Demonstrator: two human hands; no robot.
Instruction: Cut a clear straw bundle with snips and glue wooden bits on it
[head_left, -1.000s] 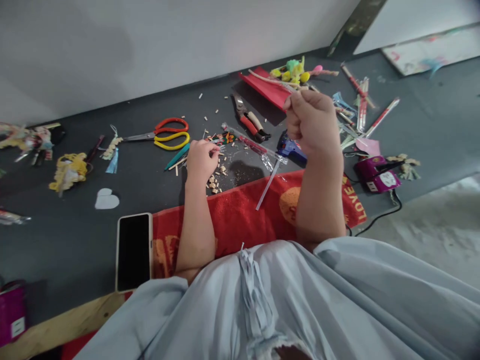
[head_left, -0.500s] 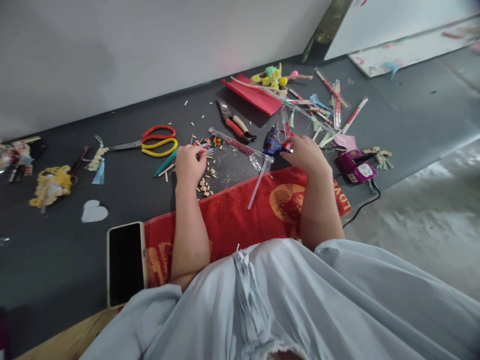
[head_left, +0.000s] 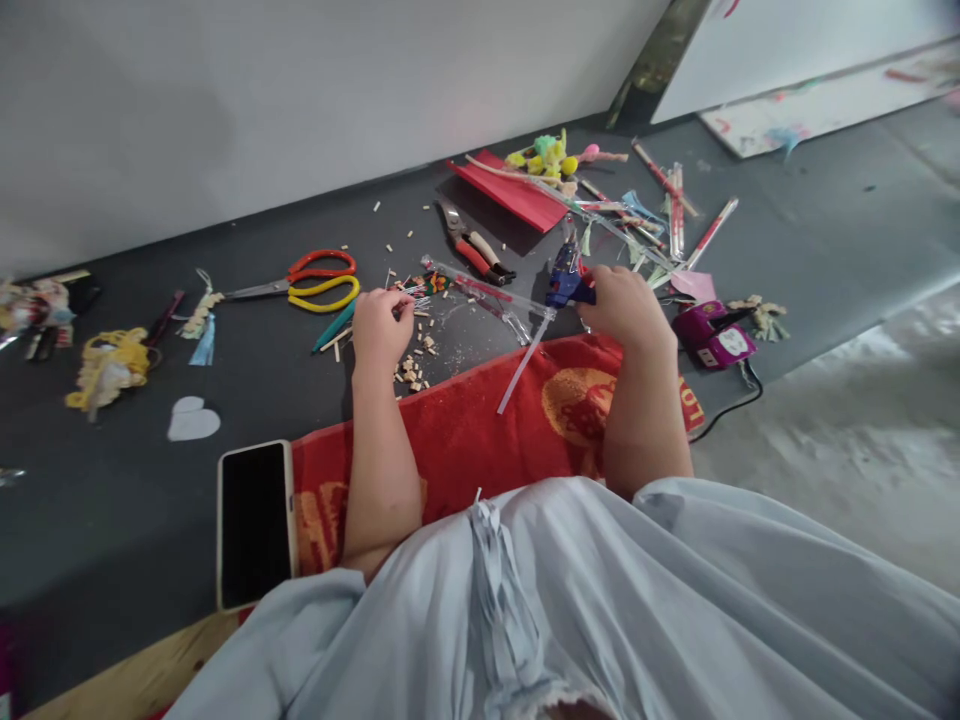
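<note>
My right hand (head_left: pixel 628 308) is closed round the handle of a blue glue gun (head_left: pixel 561 284), low over the table. A long translucent glue stick (head_left: pixel 521 375) reaches from the gun's rear down over the red towel (head_left: pixel 480 430). Left of it, my left hand (head_left: pixel 379 328) hovers at the table with its fingers curled together; what they pinch, if anything, is too small to make out. Small pale wooden pieces (head_left: pixel 410 374) lie scattered beside that hand. Thin sticks and a teal pen-like tool (head_left: pixel 334 327) are close by it, partly covered.
Orange-and-yellow-handled scissors (head_left: pixel 322 280), pliers (head_left: pixel 474 245) and a red sheet (head_left: pixel 517 195) lie farther back. A phone (head_left: pixel 256 525) rests at the near left. At right are wrapped sticks (head_left: pixel 677 210) and a purple power socket (head_left: pixel 716 335) with a black cord.
My right hand came down from above the red sheet, closed on the glue gun and shifted it slightly right. My left hand stays about where it was. The view swung right.
</note>
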